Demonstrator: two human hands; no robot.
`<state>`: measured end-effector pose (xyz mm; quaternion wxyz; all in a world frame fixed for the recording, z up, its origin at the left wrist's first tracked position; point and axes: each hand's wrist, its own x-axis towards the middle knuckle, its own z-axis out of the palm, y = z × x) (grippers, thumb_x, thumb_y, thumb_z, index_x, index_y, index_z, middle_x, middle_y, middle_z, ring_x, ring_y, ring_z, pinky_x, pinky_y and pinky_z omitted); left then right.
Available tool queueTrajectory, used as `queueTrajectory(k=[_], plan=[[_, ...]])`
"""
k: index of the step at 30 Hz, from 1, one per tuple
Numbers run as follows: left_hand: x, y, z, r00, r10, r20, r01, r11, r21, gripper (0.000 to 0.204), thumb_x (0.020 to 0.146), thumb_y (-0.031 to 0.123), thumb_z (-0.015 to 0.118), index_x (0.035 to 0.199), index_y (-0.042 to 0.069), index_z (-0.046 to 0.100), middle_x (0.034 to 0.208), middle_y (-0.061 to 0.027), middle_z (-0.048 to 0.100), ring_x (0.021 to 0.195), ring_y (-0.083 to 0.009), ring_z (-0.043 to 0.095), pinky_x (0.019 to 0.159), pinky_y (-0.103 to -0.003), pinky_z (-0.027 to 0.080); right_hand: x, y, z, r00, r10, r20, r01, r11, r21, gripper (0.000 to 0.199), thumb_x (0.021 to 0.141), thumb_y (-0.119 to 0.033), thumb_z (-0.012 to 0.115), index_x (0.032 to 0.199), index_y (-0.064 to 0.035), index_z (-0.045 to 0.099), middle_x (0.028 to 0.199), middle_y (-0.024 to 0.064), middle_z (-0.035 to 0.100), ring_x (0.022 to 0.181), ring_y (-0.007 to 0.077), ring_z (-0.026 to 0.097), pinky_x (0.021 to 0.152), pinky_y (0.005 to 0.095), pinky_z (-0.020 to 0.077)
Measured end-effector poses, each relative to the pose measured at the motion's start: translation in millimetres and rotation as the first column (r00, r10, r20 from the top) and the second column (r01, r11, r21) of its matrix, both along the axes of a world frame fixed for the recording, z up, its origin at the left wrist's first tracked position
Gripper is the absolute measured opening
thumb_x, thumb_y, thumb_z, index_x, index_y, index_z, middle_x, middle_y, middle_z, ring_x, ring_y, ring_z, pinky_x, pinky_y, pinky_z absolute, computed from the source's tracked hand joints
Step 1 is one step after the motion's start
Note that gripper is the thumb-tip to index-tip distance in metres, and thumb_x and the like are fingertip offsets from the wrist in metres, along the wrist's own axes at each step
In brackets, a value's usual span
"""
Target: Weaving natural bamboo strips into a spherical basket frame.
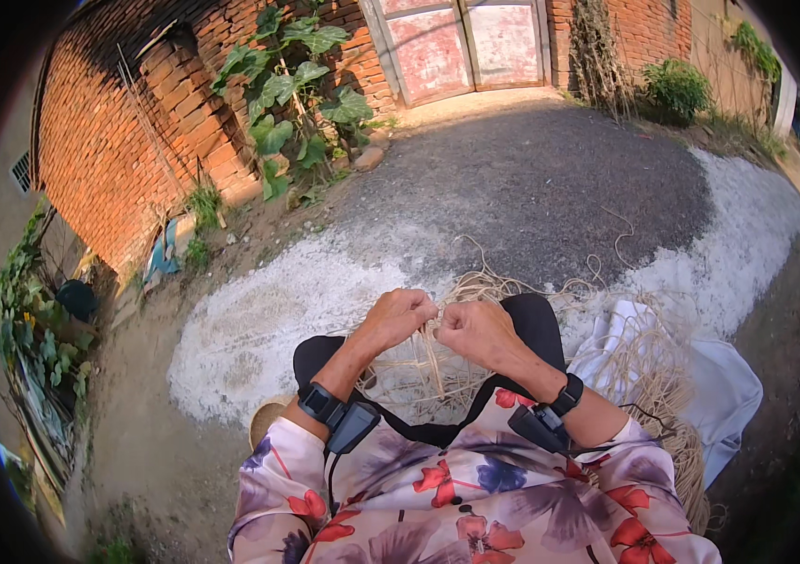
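My left hand [398, 314] and my right hand [471, 329] meet close together above my lap, fingers curled into pinches. Pale straw-coloured cord [434, 362] hangs down between them, and both hands seem closed on it; the exact grip is too small to see. More of this cord lies in loose loops on the ground just beyond my hands. At my right, a large tangled heap of cord [658, 385] spreads over a white cloth sack [724, 395]. Each wrist wears a dark strapped device.
A grey-and-white patch of ground [550, 188] reaches toward a faded red double door [466, 47] in a brick wall [127, 169]. A leafy vine [278, 89] grows by the wall. Part of a round woven item [266, 418] shows beside my left elbow. A green bush [677, 91] stands far right.
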<state>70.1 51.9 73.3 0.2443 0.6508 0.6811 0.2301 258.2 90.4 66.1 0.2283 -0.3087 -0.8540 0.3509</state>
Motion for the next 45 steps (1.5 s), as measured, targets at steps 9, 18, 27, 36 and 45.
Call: queueTrajectory(k=[9, 18, 27, 36, 45], plan=[[-58.4, 29.1, 11.2, 0.86, 0.141, 0.491, -0.023, 0.971, -0.237, 0.021, 0.084, 0.03, 0.065, 0.083, 0.01, 0.067, 0.063, 0.0075, 0.052, 0.048, -0.0026, 0.032, 0.045, -0.021, 0.021, 97.2, -20.7, 71.2, 0.877, 0.02, -0.48, -0.338, 0.736, -0.587, 0.013, 0.089, -0.017, 0.063, 0.085, -0.0049, 0.063, 0.073, -0.003, 0.057, 0.065, 0.0039, 0.051, 0.057, 0.0213, 0.0394], [-61.6, 32.2, 5.6, 0.844, 0.163, 0.511, -0.046, 0.971, -0.234, 0.02, 0.085, 0.03, 0.065, 0.083, 0.01, 0.066, 0.065, 0.0069, 0.054, 0.048, -0.0028, 0.032, 0.045, -0.021, 0.022, 10.5, -18.9, -1.2, 0.918, 0.286, -0.275, -0.028, 0.739, 0.673, 0.011, 0.074, -0.006, 0.064, 0.084, -0.0065, 0.059, 0.074, 0.0047, 0.053, 0.07, 0.0214, 0.052, 0.063, 0.0333, 0.0415], [-61.6, 30.8, -0.2, 0.829, 0.128, 0.544, -0.012, 0.977, -0.212, 0.019, 0.085, 0.028, 0.065, 0.084, 0.009, 0.067, 0.066, 0.0063, 0.055, 0.051, -0.0027, 0.036, 0.046, -0.02, 0.024, -2.4, -18.5, -34.3, 0.967, 0.244, -0.074, -0.087, 0.588, 0.804, 0.012, 0.071, -0.012, 0.059, 0.08, -0.0076, 0.053, 0.084, 0.0067, 0.048, 0.079, 0.0224, 0.049, 0.071, 0.0348, 0.0389], [-63.6, 26.9, 14.9, 0.776, 0.227, 0.588, -0.108, 0.967, -0.231, 0.019, 0.087, 0.027, 0.064, 0.086, 0.008, 0.067, 0.066, 0.0062, 0.055, 0.05, -0.0029, 0.038, 0.044, -0.019, 0.026, 2.9, 6.3, -16.2, 0.898, 0.42, -0.13, -0.144, 0.561, 0.815, 0.019, 0.066, -0.007, 0.061, 0.084, -0.0036, 0.054, 0.089, 0.0083, 0.055, 0.078, 0.0232, 0.056, 0.067, 0.0346, 0.0489], [-73.8, 8.8, 15.8, 0.425, 0.313, 0.849, -0.21, 0.947, -0.244, 0.015, 0.086, 0.017, 0.065, 0.075, 0.007, 0.061, 0.06, 0.0031, 0.053, 0.038, -0.0013, 0.033, 0.032, -0.02, 0.018, 14.3, -2.0, 52.4, 0.844, 0.385, -0.375, 0.054, 0.633, 0.772, 0.017, 0.068, 0.0, 0.068, 0.081, -0.0032, 0.057, 0.086, 0.0078, 0.058, 0.079, 0.0235, 0.061, 0.06, 0.0342, 0.0462]])
